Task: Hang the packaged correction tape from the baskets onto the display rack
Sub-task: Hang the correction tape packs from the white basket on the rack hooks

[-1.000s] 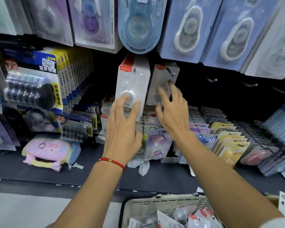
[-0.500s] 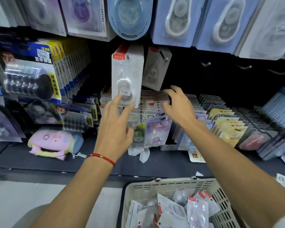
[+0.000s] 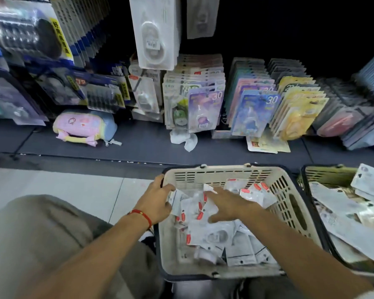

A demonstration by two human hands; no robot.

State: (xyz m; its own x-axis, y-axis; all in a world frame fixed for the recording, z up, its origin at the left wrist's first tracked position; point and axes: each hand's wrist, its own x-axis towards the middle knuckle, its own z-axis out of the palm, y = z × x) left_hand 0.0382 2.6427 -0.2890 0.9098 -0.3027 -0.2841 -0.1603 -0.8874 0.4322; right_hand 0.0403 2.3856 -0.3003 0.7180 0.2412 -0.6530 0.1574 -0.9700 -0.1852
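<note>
Head view shows white correction tape packs (image 3: 158,33) already hung on the display rack, many packets (image 3: 212,236) remaining in the basket (image 3: 225,172), left hand (image 3: 156,201) pinching one, right hand (image 3: 229,203) spread flat, holding nothing.

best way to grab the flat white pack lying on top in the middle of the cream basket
Probably pinch the pack by its free card edge, coming down from above, since it lies flat on the heap with the basket walls closing off the sides. The bulging blister is harder to pinch. The right hand hovers closest.
</note>
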